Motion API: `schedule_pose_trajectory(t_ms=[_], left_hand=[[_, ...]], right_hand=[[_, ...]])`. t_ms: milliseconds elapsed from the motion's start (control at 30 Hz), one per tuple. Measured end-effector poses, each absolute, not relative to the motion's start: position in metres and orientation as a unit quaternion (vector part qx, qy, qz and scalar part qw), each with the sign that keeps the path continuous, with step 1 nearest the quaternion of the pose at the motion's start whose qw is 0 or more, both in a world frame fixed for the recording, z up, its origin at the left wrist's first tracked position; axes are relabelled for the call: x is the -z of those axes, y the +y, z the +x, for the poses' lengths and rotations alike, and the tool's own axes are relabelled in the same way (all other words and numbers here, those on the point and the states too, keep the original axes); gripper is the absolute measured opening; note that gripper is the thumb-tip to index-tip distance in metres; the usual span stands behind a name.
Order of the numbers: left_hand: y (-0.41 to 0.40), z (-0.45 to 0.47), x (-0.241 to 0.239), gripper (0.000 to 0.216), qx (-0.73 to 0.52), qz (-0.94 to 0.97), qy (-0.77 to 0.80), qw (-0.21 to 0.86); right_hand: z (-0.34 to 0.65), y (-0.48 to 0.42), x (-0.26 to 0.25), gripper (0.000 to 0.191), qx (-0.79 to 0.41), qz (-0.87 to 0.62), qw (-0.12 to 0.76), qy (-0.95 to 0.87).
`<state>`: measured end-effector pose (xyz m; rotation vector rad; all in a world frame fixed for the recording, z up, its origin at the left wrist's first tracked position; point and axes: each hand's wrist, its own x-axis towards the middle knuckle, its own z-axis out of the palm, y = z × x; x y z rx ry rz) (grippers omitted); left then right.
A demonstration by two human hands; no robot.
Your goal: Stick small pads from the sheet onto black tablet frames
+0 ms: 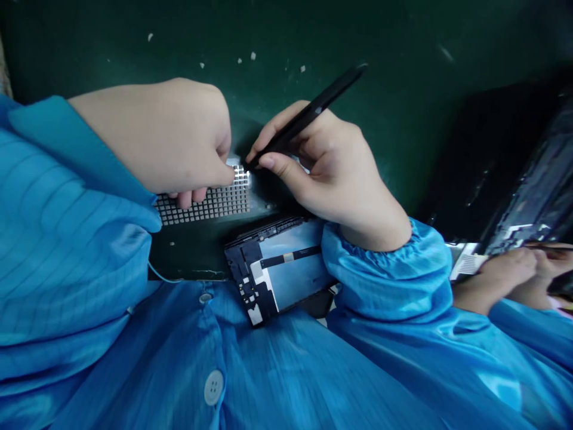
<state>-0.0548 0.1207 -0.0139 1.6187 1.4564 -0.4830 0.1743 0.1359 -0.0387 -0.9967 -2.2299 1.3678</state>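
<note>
A sheet of small grey square pads [219,202] lies on the green table in front of me. Over its left part is my left hand [188,140], fingers curled down with thumb and index at the sheet's upper right corner; the fingertips are partly hidden. My right hand [326,155] holds black tweezers [308,113] like a pen, their tips touching or just above that same corner. Below the hands, close to my body, a phone frame [290,263] with a bluish panel and a black flex strip rests tilted at the table edge, partly covered by my right sleeve.
Several small pale scraps [253,56] are scattered on the green table [380,36]. Dark phone frames [492,155] are stacked at the right. Beyond my right sleeve, a co-worker's hands [514,269] work beside a white sheet [468,263].
</note>
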Motion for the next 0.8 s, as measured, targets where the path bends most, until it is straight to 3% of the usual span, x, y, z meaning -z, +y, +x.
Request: schedule_pose_trajectory(t_ms=[133, 233, 367, 600, 800], left_hand=[[0.121, -0.057, 0.016, 0.041, 0.186, 0.656, 0.589, 0.434], [0.120, -0.059, 0.019, 0.046, 0.198, 0.669, 0.588, 0.409], [0.120, -0.060, 0.022, 0.052, 0.193, 0.685, 0.595, 0.375], [0.120, -0.068, 0.036, 0.058, 0.162, 0.663, 0.595, 0.425], [0.109, -0.060, 0.039, 0.059, 0.076, 0.673, 0.531, 0.509]], right_hand=[[0.183, 0.107, 0.028, 0.018, -0.545, -0.387, 0.278, -0.690], [0.196, 0.055, 0.024, 0.003, -0.476, -0.494, 0.378, -0.622], [0.204, -0.003, 0.042, 0.016, -0.373, -0.518, 0.447, -0.627], [0.199, -0.008, 0.058, 0.023, -0.325, -0.493, 0.447, -0.672], [0.207, 0.003, 0.033, 0.037, -0.325, -0.451, 0.368, -0.745]])
